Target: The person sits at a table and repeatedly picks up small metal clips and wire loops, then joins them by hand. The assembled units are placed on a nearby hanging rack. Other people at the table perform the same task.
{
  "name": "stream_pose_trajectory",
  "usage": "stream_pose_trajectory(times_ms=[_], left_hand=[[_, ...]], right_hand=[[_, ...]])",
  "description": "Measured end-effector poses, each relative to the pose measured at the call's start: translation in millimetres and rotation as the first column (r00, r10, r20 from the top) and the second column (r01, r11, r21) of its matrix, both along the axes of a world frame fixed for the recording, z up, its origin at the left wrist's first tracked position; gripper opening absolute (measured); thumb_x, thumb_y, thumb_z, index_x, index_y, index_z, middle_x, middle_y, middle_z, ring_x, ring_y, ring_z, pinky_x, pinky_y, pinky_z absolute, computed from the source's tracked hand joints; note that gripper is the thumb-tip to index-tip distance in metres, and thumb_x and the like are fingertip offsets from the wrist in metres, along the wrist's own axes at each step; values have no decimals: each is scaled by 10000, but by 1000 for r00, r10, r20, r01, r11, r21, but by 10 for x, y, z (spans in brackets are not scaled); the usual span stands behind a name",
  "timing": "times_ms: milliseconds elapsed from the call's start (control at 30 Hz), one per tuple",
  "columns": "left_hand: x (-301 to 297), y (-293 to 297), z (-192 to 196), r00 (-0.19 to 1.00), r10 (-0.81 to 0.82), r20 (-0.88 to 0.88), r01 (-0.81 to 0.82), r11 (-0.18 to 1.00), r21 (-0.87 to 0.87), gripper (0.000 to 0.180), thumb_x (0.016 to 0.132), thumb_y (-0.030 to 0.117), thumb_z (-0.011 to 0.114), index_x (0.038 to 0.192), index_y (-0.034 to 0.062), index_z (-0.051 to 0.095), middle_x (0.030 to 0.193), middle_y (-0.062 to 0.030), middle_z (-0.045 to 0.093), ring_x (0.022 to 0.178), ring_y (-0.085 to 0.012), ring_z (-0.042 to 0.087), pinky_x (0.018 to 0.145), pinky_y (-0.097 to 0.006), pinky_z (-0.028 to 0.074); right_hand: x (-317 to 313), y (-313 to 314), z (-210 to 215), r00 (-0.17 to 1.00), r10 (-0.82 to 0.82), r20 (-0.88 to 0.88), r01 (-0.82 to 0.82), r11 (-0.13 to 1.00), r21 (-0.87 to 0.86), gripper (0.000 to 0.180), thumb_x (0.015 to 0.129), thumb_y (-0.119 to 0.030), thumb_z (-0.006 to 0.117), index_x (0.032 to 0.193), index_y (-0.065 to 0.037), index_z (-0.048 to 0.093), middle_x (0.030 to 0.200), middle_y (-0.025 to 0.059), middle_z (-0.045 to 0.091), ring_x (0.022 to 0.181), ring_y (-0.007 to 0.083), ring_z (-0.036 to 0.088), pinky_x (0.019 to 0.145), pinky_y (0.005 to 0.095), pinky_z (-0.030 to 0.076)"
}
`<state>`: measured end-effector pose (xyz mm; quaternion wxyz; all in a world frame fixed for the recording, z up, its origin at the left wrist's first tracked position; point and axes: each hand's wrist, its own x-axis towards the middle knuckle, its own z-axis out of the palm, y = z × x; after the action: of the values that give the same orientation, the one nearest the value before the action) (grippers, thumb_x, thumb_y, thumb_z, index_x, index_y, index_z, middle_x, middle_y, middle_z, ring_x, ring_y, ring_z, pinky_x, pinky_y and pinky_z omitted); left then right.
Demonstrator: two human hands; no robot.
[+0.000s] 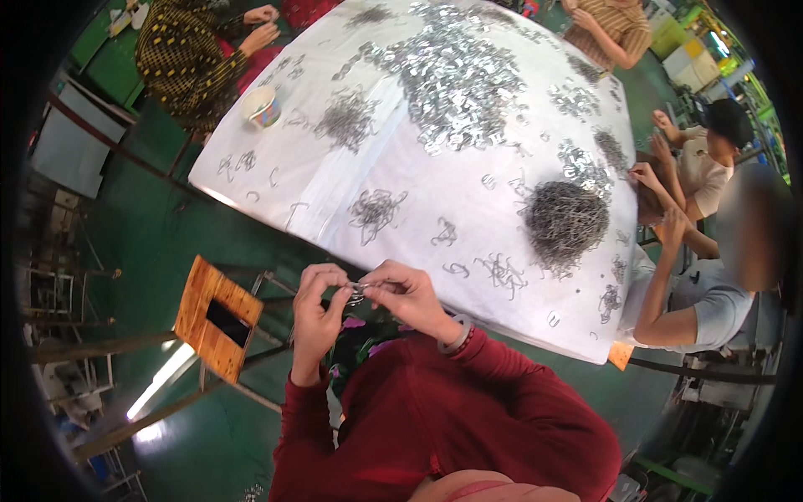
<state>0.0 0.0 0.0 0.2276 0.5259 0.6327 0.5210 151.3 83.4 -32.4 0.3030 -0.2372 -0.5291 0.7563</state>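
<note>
Red cloth top [401,410]; both hands [314,308] [407,293] pinch seemingly curved metal bits [357,292].

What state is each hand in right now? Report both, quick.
Left hand: closed, pinching small silvery metalwork, exact shape unclear.
Right hand: closed, pinching the same small silvery metalwork from the other side.

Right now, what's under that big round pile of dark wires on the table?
White table surface shows around the wire pile, and shiny silver pieces lie by its far edge. Whatever is directly under the pile is covered, so I can't tell.
</note>
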Motion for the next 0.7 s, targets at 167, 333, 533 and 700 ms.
stream_pose_trajectory(times_ms=[167, 333, 533, 700], left_hand=[[144, 95, -161, 984, -15, 177, 14, 1000, 8, 57, 883, 18, 560, 898, -21, 522, 974, -85, 529, 900, -154, 504, 819, -264, 414], [192, 52, -106, 919, -5, 393, 12, 1000, -15, 34, 922, 10, 514, 925, -23, 516, 1005, -91, 554, 934, -137, 521, 873, -268, 417], [138, -96, -84, 983, 3, 186, 5, 999, -45, 32, 932, 23, 518, 931, -7, 530, 950, -123, 629, 938, -168, 588, 864, -299, 469], [92, -219, -113, 993, 10, 121, -3, 999, -54, 27, 931, 18, 522, 946, -3, 513, 982, -129, 624, 927, -164, 590, 851, -298, 476]], right_hand=[[80, 54, 55, 996, -70, 55, 54, 968, 243, 122, 821, 52, 634, 920, -13, 664, 793, 21, 574, 677, 54, 548, 563, 212, 428], [38, 61, 59, 998, -48, 45, 27, 922, 386, 171, 807, 28, 659, 962, -41, 680, 817, 49, 597, 680, 102, 572, 588, 235, 451], [440, 665, 12, 990, -134, 41, 113, 940, 321, 225, 859, 10, 582, 1073, -9, 650, 891, 75, 613, 694, 129, 615, 602, 244, 507], [1083, 1898, -219, 604, -658, 450, 150, 648, 747, 227, 847, -26, 568, 1056, 5, 652, 853, 173, 631, 694, 283, 629, 653, 333, 519]])
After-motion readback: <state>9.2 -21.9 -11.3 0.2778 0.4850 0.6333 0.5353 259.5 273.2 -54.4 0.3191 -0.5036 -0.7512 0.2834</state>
